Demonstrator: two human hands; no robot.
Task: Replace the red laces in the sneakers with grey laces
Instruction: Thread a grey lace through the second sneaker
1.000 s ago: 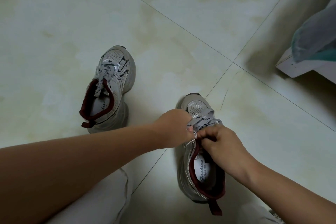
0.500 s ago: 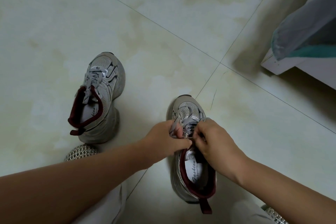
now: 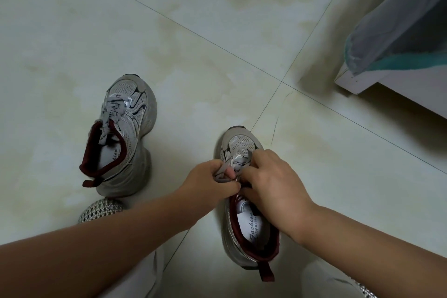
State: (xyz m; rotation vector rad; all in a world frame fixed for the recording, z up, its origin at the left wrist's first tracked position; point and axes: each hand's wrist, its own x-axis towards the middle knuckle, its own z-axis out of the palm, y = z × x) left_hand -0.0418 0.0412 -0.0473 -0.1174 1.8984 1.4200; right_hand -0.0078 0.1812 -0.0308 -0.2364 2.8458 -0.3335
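I find both hands at lower centre frame: left hand (image 3: 208,182) pinches the grey lace (image 3: 223,172), right hand (image 3: 273,181) curls over the near sneaker (image 3: 244,201). Risk, in my judgement: uneven tension loosens the lacing. Second sneaker (image 3: 122,135) stands centre left, laced grey.

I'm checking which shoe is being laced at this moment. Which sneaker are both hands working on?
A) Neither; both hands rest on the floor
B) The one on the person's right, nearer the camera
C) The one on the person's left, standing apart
B: the left hand and right hand both pinch the grey lace over the right sneaker, while the left sneaker stands untouched.
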